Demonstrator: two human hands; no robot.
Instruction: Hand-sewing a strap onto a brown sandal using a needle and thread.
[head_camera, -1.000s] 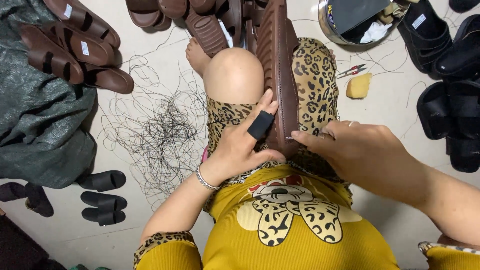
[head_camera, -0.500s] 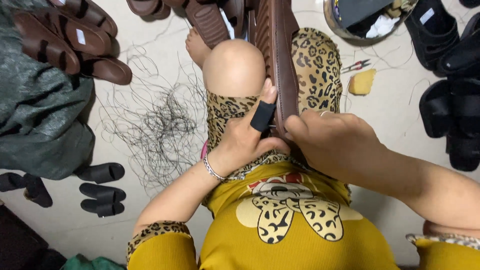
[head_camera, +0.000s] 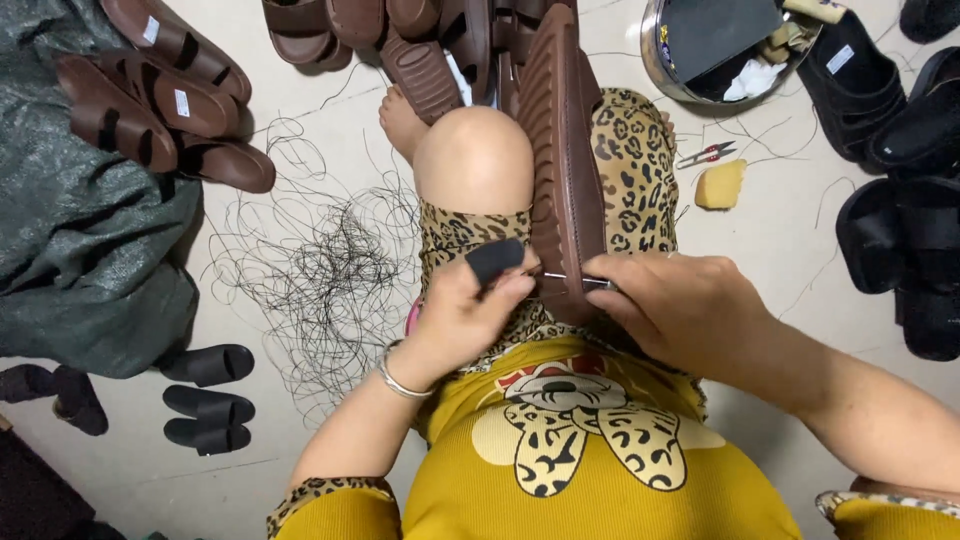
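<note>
Your left hand (head_camera: 470, 305) and right hand (head_camera: 680, 310) meet at the near end of a brown sandal (head_camera: 562, 170) propped upright on edge between your knees. Left fingers press against the sandal's side, and the thumb wears a black cap (head_camera: 495, 258). Right fingers pinch a thin needle (head_camera: 570, 279) that sits against the sandal's edge, between the two hands. A silver bangle (head_camera: 393, 372) circles your left wrist.

To the left of your left hand, a tangle of black thread (head_camera: 320, 270) lies spread on the floor, and farther left sits a grey-green sack (head_camera: 80, 240) with more brown sandals (head_camera: 160, 90) piled beyond it. Beyond your right hand are small snips (head_camera: 708, 154) and a yellow sponge (head_camera: 720, 184), near a metal bowl (head_camera: 665, 70). Black sandals (head_camera: 900, 200) lie well to the right.
</note>
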